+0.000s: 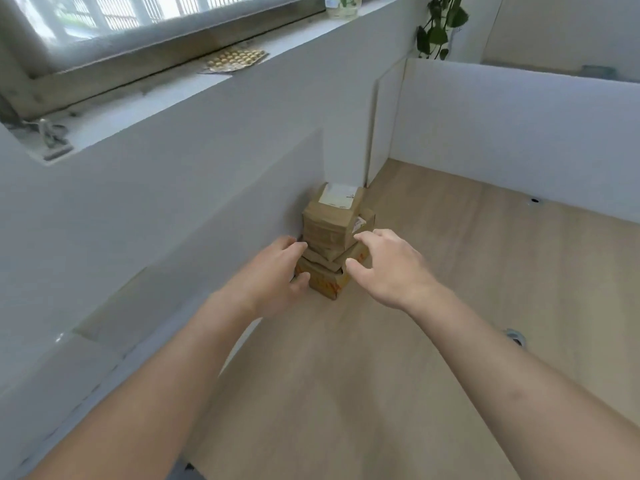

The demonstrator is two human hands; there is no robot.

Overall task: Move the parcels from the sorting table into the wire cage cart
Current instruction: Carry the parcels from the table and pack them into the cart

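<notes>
A stack of brown cardboard parcels (pixel 329 230) stands on the light wooden table (pixel 433 306), pushed against the white wall at its far left corner. The top parcel (pixel 337 202) carries a white label. The bottom parcel (pixel 329 282) has orange print. My left hand (pixel 280 271) touches the left side of the lower parcels, with the thumb against the bottom one. My right hand (pixel 384 265) hovers at the stack's right side, fingers spread and loosely bent, holding nothing. No wire cage cart is in view.
A white partition (pixel 519 140) runs along the table's far edge. The window ledge (pixel 173 91) above the wall holds blister packs of pills (pixel 235 60) and a jar. A green plant (pixel 438 26) hangs at the upper right. Two small holes sit in the tabletop at the right.
</notes>
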